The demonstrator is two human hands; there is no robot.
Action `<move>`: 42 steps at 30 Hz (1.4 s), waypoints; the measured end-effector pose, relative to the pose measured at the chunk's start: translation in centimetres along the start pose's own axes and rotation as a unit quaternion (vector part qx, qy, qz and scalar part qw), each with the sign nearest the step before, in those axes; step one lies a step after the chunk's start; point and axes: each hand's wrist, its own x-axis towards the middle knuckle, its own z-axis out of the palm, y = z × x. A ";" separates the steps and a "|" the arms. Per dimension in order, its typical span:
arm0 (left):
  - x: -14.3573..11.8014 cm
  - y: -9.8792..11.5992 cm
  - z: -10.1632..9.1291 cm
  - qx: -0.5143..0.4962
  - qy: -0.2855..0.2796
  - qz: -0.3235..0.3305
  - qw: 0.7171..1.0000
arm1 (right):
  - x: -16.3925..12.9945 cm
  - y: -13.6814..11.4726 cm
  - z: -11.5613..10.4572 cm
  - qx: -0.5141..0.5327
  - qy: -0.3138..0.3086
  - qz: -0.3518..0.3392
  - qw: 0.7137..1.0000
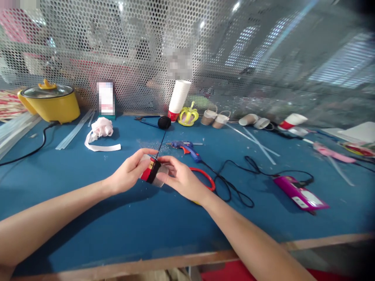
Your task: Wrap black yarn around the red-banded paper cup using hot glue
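Between my two hands is a small paper cup (145, 174), tilted on its side, with a red part and a black band of yarn around it. My left hand (133, 171) grips its left end. My right hand (178, 177) has its thumb and fingers closed around the pale, see-through-looking right end. A taut strand of black yarn (161, 143) runs from the cup back to a black yarn ball (164, 123). Just behind my right hand lies a blue glue gun (187, 148) with an orange trigger. A red ring (209, 177) is partly hidden by my right wrist.
Along the back stand a yellow electric pot (58, 105), a stack of paper cups (179, 97) and a yellow crown-shaped thing (188, 116). Pliers (146, 117) and crumpled white ribbon (102, 128) lie leftward. At right are a purple power strip (299, 194), black cable (231, 187) and glue sticks (258, 142).
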 end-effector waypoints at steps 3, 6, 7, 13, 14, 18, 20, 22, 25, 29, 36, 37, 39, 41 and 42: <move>0.1 0.2 -0.1 0.002 -0.044 0.002 0.999 | -0.1 0.2 0.0 -0.043 0.017 -0.018 0.999; 0.4 0.2 -0.2 0.025 -0.072 0.012 0.997 | -0.2 0.1 0.1 -0.111 0.017 -0.037 0.993; 0.4 0.1 -0.3 0.042 -0.068 0.021 0.997 | -0.2 0.0 0.1 -0.124 0.012 -0.040 0.991; 0.4 -0.4 -0.4 0.149 -0.001 0.017 0.989 | -0.1 0.0 0.2 -0.122 -0.007 -0.046 0.991; 0.3 -0.4 -0.4 0.152 -0.003 0.011 0.988 | -0.1 0.1 0.2 -0.125 -0.005 -0.047 0.991; 0.3 -0.2 -0.4 0.144 -0.027 0.022 0.989 | -0.2 0.4 0.4 -0.125 0.000 -0.046 0.991; 0.3 -0.1 -0.3 0.153 -0.022 0.031 0.987 | -0.2 0.5 0.4 -0.119 -0.004 -0.040 0.992; 0.3 -0.1 -0.3 0.174 -0.010 0.022 0.985 | -0.1 0.4 0.4 -0.113 -0.009 -0.036 0.993; 0.3 -0.2 -0.3 0.189 -0.002 0.014 0.982 | -0.1 0.2 0.4 -0.116 -0.007 -0.034 0.993; 0.4 -0.2 -0.3 0.157 -0.029 0.037 0.986 | -0.1 0.2 0.3 -0.132 -0.021 -0.032 0.990; 0.3 -0.2 0.1 0.157 -0.053 0.002 0.986 | 1.7 -0.1 -0.6 0.025 -0.090 -0.016 0.996; 0.3 -0.2 0.2 0.158 -0.050 -0.003 0.986 | 2.3 -0.2 -0.7 0.044 -0.090 -0.016 0.995; 0.4 -0.3 0.3 0.156 -0.038 -0.019 0.987 | 3.7 -0.5 -0.7 0.057 -0.077 -0.020 0.995; 0.4 -0.3 0.3 0.151 -0.025 -0.041 0.987 | 5.0 -0.8 -0.7 0.032 -0.057 -0.023 0.998; 0.4 -0.3 0.3 0.149 -0.015 -0.052 0.987 | 5.7 -1.0 -0.9 -0.004 -0.048 -0.018 0.999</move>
